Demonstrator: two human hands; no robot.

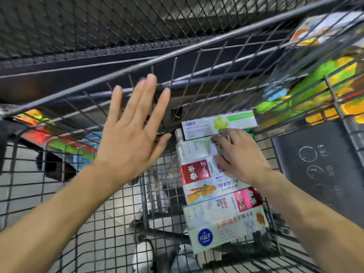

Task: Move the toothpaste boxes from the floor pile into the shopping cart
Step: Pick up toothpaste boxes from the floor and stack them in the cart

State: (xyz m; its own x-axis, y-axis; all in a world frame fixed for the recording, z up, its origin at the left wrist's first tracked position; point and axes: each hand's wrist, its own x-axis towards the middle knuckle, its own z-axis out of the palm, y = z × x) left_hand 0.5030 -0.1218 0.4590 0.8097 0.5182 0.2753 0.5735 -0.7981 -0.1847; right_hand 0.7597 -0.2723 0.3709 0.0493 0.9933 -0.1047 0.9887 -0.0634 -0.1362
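Boxes of toothpaste [220,186] lie in a row in the grey wire cart [110,229], under the right hand [239,154]; its curled fingers hold one white box [194,151]. Left hand [131,133] is flat, open, holding nothing.

A shop aisle: a wire shopping cart [110,196] holds toothpaste boxes [214,186], with packaged goods [319,91] shelved at two o'clock.
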